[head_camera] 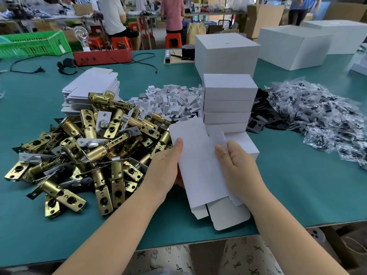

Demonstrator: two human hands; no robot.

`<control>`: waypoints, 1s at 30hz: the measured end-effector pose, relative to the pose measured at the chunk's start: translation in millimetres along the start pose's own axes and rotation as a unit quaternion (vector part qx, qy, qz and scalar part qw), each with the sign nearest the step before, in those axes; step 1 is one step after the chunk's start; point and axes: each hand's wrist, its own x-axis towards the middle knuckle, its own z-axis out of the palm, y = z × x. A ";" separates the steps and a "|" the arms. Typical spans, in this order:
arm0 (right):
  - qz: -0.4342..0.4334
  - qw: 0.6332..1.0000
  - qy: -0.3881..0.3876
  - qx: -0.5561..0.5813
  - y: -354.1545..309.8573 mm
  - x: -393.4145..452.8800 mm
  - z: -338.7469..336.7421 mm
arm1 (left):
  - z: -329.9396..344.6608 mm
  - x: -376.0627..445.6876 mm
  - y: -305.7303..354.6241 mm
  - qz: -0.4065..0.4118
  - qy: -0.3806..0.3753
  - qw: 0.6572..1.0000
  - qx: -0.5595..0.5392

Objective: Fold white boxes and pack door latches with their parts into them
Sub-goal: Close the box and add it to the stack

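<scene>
While my left hand (167, 161) and right hand (235, 163) pinch the unfolded white box (200, 165) by its edges, its flaps hang open. Closed boxes (228, 100) stack at twelve o'clock, latches (89, 147) at nine.

**Both hands gripping the box blank**

My bare left hand (168, 165) grips the left edge of the flat white cardboard box blank (200, 167), thumb lying on top and pointing away from me, the other fingers hidden beneath. My bare right hand (236, 165) holds the right edge, thumb pressed on the upper face, fingers curled round the side. Both bare forearms reach forward from the lower frame, converging toward the hands, wrists roughly straight.
</scene>
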 end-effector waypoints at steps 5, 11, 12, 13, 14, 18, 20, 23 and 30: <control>-0.009 1.000 0.011 0.001 -1.1 -0.6 0.7 | -2.8 3.2 -2.7 0.035 0.006 0.999 0.020; 0.035 0.993 0.092 0.059 0.4 3.0 -5.3 | -4.1 1.4 -3.0 -0.036 -0.116 0.990 0.069; 0.038 0.990 0.114 0.073 1.1 3.5 -6.4 | -3.0 0.2 -3.2 -0.036 -0.138 0.986 0.081; 0.038 0.987 0.132 0.079 1.1 3.5 -7.0 | -1.7 -0.2 -3.5 -0.033 -0.149 0.985 0.084; 0.034 0.986 0.145 0.077 1.6 3.6 -6.8 | -0.9 -0.4 -3.6 -0.027 -0.153 0.984 0.083; 0.027 0.986 0.157 0.057 0.7 3.4 -3.8 | -2.3 -0.6 -4.2 -0.017 -0.149 0.987 0.060; 0.027 0.984 0.157 0.075 0.4 3.4 -3.8 | -3.4 -1.2 -5.1 -0.015 -0.151 0.988 0.039; 0.032 0.988 0.125 0.086 -0.8 1.8 -2.8 | -5.5 0.4 -5.5 -0.006 -0.125 0.992 0.032; 0.054 0.995 -0.005 0.086 -2.9 0.3 -1.9 | -8.2 4.8 -3.9 0.006 -0.107 0.994 -0.023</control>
